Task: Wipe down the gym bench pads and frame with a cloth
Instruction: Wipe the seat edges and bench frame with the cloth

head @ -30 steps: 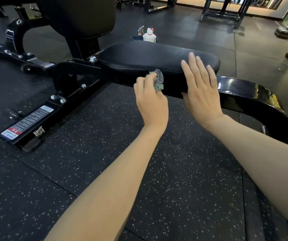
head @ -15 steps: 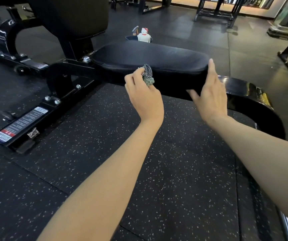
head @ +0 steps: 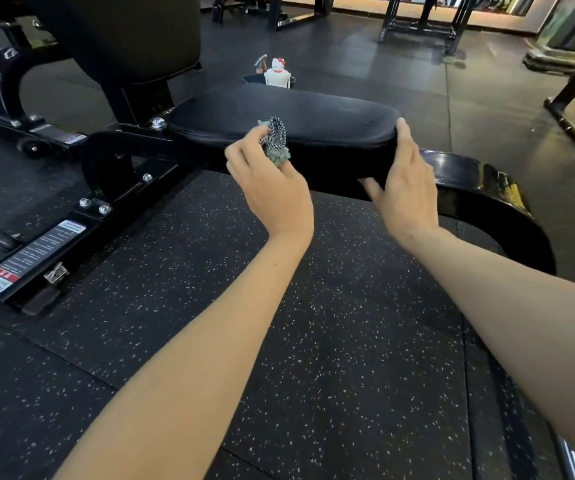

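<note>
While left grip (head: 272,195) pinches one cloth (head: 276,140), right grip (head: 405,188) holds one pad (head: 296,112).

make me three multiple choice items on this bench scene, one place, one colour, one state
1. Where is the cloth? A at the seat pad's near edge; B in a pocket; C round a wrist.
2. The seat pad's colour? A red; B black; C blue.
3. The right hand? A grips the pad's end; B hangs free; C makes a fist.
Answers: 1 A, the left hand pinches it there. 2 B, its cover is black. 3 A, thumb above, fingers beneath.
</note>
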The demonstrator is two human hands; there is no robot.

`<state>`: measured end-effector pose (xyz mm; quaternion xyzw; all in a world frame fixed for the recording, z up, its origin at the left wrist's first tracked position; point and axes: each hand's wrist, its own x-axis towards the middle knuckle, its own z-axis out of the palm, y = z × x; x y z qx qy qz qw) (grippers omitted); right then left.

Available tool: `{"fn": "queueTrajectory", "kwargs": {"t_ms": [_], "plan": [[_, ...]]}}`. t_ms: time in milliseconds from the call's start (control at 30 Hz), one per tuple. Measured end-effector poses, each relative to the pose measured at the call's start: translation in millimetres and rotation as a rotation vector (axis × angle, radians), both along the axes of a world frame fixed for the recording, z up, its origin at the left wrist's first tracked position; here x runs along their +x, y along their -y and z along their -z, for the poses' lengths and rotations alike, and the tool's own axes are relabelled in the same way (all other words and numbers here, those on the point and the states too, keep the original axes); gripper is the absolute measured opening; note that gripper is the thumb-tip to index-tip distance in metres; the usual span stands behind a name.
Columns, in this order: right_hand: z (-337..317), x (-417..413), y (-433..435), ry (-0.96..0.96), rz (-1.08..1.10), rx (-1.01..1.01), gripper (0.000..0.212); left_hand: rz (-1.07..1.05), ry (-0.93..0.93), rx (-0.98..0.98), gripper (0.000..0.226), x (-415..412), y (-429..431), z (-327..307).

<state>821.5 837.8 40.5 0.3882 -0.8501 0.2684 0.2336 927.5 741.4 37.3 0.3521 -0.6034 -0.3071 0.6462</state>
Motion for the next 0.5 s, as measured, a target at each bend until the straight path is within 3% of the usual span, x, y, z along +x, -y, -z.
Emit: {"fn": "queueTrajectory", "kwargs": {"t_ms": [100,233,333,433,500], "plan": [[0,-1,1,-0.007,-0.001,0.012,0.083,0.008,0.078,-0.022,0.043,-15,-15,-6],[1,-5,1,0.002,-0.025,0.003,0.075,0.170,0.184,-0.196,0.040,-35,-54,-4],[0,-5,0,0.018,-0.046,-0.020,0.071,0.219,0.184,-0.194,0.043,-39,-56,-4],[-4,-7,-6,0.038,-0.050,0.006,0.076,0.396,0.323,-0.395,0.041,-27,-47,4],[-6,-7,-11,0.056,-0.059,0.023,0.082,0.391,0.350,-0.524,0.037,-15,-39,9]]}}
